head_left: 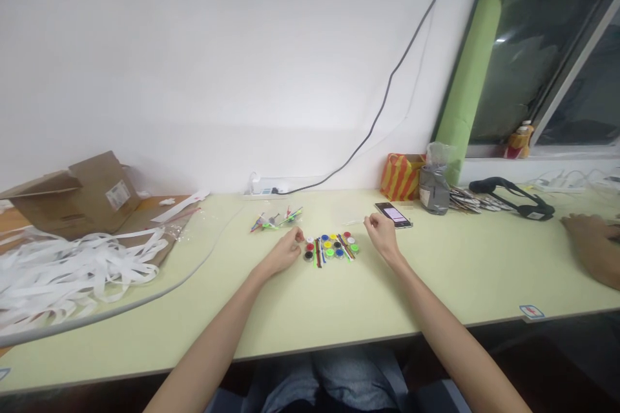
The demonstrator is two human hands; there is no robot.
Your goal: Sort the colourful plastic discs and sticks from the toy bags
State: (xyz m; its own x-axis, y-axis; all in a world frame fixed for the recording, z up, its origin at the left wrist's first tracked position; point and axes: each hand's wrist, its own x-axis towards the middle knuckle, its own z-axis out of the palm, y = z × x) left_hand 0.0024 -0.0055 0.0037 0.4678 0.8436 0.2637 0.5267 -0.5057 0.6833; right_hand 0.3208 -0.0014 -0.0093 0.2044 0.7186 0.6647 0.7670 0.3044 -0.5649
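In the head view, the left hand [287,250] rests over the surface [339,310] with its fingers curled inward and thumb near the forefinger; whether anything is pinched there I cannot tell. Just right of it lies a compact group of small round pieces [330,253] in black, red, white, blue, yellow and green, set in rough rows. Among them run two bundles of thin coloured strips: the left bundle [318,253] nearer the left hand, the right bundle [345,246] nearer the right hand [382,233]. The whole group sits between the two hands.

The right hand is bent at the knuckles, its fingertips drawn together toward the group; a pale sliver shows beside them, too faint to say whether it is gripped. A phone [394,214] with its screen lit lies just beyond the right hand. Past the left hand, farther from the body, is a small heap of coloured pieces [276,219] with clear plastic. Well left of the left hand spreads a pile of white ribbon [82,271] before an open cardboard box [72,197]. Far right of the right hand, another person's hand [588,232] lies on the surface.
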